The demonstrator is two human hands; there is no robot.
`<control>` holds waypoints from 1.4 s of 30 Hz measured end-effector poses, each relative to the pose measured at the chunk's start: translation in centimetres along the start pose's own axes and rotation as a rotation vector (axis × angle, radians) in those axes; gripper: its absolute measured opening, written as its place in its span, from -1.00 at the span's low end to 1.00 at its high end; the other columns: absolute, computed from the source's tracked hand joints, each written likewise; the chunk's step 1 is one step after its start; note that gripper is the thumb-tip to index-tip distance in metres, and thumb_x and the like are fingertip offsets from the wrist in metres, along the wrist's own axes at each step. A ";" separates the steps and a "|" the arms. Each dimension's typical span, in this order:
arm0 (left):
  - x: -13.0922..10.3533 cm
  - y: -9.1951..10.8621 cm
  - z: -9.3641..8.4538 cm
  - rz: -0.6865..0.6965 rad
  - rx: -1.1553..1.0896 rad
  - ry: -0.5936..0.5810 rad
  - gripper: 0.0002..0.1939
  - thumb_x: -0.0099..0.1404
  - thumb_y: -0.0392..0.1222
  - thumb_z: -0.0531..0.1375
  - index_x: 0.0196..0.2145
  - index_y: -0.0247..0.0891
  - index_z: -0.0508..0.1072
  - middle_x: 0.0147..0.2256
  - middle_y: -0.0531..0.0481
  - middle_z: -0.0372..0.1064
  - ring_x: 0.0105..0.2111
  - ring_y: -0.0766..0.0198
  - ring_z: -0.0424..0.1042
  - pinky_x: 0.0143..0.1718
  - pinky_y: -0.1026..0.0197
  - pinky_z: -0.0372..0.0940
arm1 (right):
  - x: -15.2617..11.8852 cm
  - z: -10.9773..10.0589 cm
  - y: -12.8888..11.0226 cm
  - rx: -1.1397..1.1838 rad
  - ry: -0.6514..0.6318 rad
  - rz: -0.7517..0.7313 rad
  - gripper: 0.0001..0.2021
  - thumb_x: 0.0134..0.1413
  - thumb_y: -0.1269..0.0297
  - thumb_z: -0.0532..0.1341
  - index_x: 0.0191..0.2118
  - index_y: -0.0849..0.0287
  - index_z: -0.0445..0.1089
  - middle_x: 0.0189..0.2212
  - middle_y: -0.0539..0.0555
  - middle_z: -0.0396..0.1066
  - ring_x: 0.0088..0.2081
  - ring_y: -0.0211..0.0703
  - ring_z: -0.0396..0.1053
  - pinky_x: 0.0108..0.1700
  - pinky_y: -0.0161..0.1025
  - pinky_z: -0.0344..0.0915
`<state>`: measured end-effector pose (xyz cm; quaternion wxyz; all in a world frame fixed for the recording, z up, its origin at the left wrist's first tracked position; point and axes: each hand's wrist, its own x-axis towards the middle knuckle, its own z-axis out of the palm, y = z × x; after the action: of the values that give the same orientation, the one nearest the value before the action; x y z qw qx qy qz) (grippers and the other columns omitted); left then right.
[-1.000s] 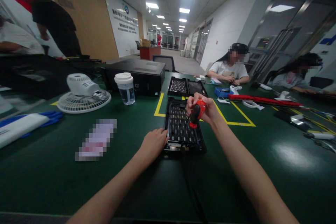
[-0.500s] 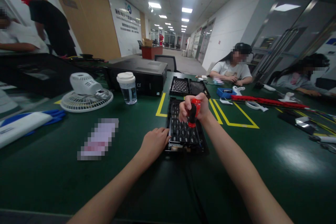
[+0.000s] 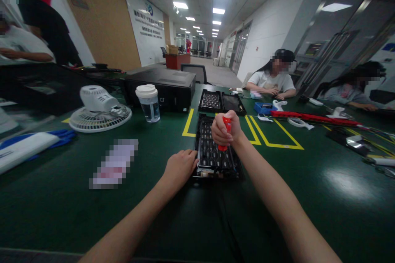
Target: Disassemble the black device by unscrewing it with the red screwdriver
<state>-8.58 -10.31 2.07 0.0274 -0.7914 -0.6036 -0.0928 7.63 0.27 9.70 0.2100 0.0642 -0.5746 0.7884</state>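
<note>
A shallow black case (image 3: 216, 158) filled with rows of dark rounded cells lies open on the green table in front of me. At its left edge rests my left hand (image 3: 180, 167), fingers bent against the rim and holding it; the fingertips are partly hidden. Over the upper right of the case, my right hand (image 3: 232, 128) is wrapped round the red handle of a screwdriver (image 3: 222, 147). The handle's end points toward me, and the shaft and tip are hidden behind the hand.
A similar open black case (image 3: 211, 100) lies beyond. To the left are a lidded cup (image 3: 148, 104), a white fan (image 3: 100, 117) and a big black box (image 3: 160, 86). Yellow tape (image 3: 285, 146), a blue tray (image 3: 263, 108) and a red strip (image 3: 314, 118) lie right. Other people sit around.
My right hand has turned on the screwdriver, its fingers now wrapped closer round the handle, and the handle's black side no longer shows. My left hand stays at the case's edge.
</note>
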 end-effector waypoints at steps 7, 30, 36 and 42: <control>-0.1 0.0 -0.1 -0.001 0.002 0.009 -0.70 0.31 -0.10 -0.06 -0.09 -0.18 0.35 -0.19 -0.07 0.39 -0.20 0.20 0.36 -0.25 0.23 0.24 | 0.0 0.7 0.3 0.168 -0.226 -0.089 -0.69 -0.02 0.19 -0.03 -0.61 0.27 0.25 -0.80 -0.04 0.14 -0.84 -0.40 0.00 -0.84 -0.45 -0.01; 0.0 -0.4 0.4 0.033 0.006 0.036 -0.71 0.31 -0.11 -0.06 -0.10 -0.15 0.34 -0.21 -0.03 0.41 -0.21 0.22 0.38 -0.25 0.23 0.24 | -1.4 2.9 -0.1 -0.050 0.098 -0.165 -0.67 -0.02 0.16 -0.03 -0.61 0.26 0.28 -0.81 -0.07 0.13 -0.85 -0.40 -0.02 -0.82 -0.44 -0.01; -0.1 -0.4 0.4 0.043 0.007 0.050 -0.71 0.31 -0.11 -0.06 -0.11 -0.16 0.35 -0.21 -0.03 0.41 -0.22 0.20 0.39 -0.27 0.21 0.25 | -1.6 3.0 0.0 -0.071 0.130 -0.173 -0.67 -0.01 0.17 -0.04 -0.59 0.26 0.27 -0.81 -0.07 0.13 -0.85 -0.40 -0.04 -0.82 -0.43 -0.02; 0.0 -0.3 0.3 0.039 0.009 0.043 -0.70 0.31 -0.11 -0.07 -0.10 -0.17 0.35 -0.21 -0.03 0.42 -0.22 0.21 0.38 -0.25 0.21 0.25 | -1.8 2.9 -0.1 -0.096 0.191 -0.195 -0.67 0.01 0.17 -0.07 -0.58 0.25 0.26 -0.79 -0.08 0.11 -0.83 -0.40 -0.03 -0.79 -0.43 0.00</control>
<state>-8.88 -10.20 1.78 0.0456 -0.8008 -0.5877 -0.1063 8.88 -2.87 10.16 0.3423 0.0344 -0.5802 0.7383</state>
